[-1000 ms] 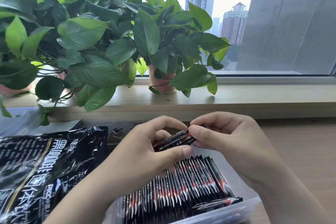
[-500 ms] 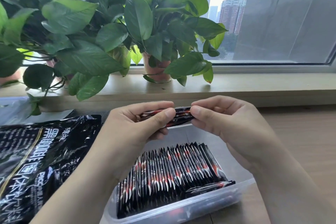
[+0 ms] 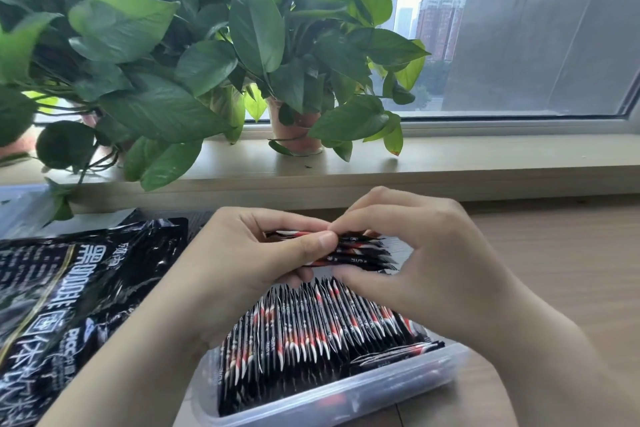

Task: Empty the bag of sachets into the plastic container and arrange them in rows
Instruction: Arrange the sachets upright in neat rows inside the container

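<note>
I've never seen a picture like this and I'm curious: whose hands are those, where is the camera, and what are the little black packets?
There is no machine here, just a person. The camera sits on their head and looks down, so you see their own left hand and right hand. Together they pinch a small bundle of sachets above a clear plastic container on the wooden table. Inside it, a row of sachets stands on edge. The big black bag lies to the left. Potted plants stand on the windowsill behind.
</note>
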### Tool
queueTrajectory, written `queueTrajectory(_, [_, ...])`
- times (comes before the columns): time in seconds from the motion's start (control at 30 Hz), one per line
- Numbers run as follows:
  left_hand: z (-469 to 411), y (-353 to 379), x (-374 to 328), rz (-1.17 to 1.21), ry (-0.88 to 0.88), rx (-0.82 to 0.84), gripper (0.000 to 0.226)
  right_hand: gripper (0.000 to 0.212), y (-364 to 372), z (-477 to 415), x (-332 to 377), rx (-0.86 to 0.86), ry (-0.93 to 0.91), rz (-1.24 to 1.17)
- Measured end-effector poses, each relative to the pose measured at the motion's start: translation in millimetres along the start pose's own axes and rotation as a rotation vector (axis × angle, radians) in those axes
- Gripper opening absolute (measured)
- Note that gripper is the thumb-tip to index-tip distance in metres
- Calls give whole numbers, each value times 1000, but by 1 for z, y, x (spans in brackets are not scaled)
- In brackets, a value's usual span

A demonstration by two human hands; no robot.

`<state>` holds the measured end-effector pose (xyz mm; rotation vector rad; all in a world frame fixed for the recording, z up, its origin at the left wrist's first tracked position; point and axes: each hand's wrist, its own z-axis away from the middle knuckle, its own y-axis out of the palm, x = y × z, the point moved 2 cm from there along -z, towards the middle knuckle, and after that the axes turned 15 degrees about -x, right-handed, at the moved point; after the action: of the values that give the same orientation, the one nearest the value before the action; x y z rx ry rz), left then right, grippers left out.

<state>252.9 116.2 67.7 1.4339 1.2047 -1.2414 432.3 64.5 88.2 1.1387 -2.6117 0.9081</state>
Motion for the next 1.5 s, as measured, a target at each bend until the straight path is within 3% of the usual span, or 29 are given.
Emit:
queueTrajectory(0.2, [1,1,0,-5,22,10,35,23,3,1,0,-78,-57,15])
queueTrajectory(0.4, [0,2,3,-65,66,-8,36,22,9,3,2,-33,-80,29])
queueTrajectory(0.7, [3,9,1,-37,70,24,45,19,4,4,-1,-54,3,14])
queueTrajectory(0.83, [-3,-8,-2,-164,181,-207,47,13,-16,2,-10,-79,129,32])
queueTrajectory(0.93, [-9,-30,-7,-413,447,-387,7,12,-34,2,-21,-125,261,45])
queueTrajectory(1.0, [-13,-29,-10,-618,642,-263,18,9,-41,3,-30,-145,369,81])
queueTrajectory(1.1, [-15,3,-10,-826,887,206,19,8,-47,4,-44,-204,519,113])
queueTrajectory(1.23, [-25,47,8,-1008,976,641,31,9,-51,5,-53,-301,615,78])
queueTrajectory(1.4, [-47,79,30,-1100,916,863,67,9,-53,10,-57,-318,636,31])
queueTrajectory(1.5, [-55,89,36,-1101,917,900,67,10,-52,12,-60,-304,642,53])
